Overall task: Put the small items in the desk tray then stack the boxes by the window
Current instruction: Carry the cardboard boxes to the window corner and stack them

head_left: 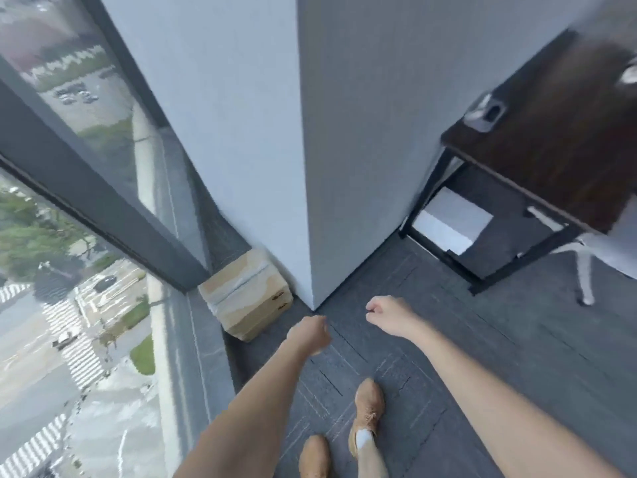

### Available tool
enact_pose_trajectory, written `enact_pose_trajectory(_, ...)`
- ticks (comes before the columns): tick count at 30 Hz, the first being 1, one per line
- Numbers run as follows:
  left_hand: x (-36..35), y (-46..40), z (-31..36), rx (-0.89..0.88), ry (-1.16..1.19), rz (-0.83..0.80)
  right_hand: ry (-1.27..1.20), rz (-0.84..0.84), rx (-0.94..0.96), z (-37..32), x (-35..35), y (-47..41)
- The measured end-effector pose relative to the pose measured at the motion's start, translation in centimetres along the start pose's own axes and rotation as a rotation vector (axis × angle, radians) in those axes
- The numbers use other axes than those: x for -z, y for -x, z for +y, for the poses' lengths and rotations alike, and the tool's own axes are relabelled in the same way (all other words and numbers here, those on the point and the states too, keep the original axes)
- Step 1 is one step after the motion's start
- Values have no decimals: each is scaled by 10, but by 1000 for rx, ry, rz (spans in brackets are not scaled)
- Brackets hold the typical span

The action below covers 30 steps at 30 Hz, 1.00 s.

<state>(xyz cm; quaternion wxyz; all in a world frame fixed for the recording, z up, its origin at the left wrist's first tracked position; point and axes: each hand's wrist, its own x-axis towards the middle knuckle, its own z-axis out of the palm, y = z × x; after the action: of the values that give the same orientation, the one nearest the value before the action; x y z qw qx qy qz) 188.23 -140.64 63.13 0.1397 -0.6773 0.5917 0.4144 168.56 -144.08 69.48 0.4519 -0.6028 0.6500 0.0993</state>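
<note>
Both hands hang over the dark carpet (431,339) holding nothing: the left hand (308,334) has its fingers loosely curled in, and the right hand (387,317) is also loosely curled, thumb near the forefinger, nothing between them. Just ahead and left of the left hand, the boxes (246,300) sit stacked, tan cardboard with clear tape across the top, in the corner where the window (69,201) sill meets the white pillar (262,132); the left hand is near them but apart. The pillar's corner stands straight ahead between the two hands. Well off to the right of the right hand is a dark desk (558,139) with a blurred grey item (482,113) at its edge, a white box (450,224) underneath, and a white chair leg (584,274) beside it. Below the hands, two tan shoes (367,408) stand on the carpet
</note>
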Motion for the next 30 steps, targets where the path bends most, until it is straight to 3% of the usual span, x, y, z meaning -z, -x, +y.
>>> enact_pose_trajectory(10,-130,79,316,-525,-605,-168,-237,448,-356,280,35,237)
enact_pose_trajectory(18,-354,228,565,-952,-894,-262,-616,759,-710,530,-19,454)
enact_pose_trajectory(24,-523,360,682,-1197,-1051,-402,-853,884,-989,671,-87,619)
enact_pose_trajectory(30,-645,441,764,-1335,-1142,-522,-1048,1002,-1111,778,-130,720)
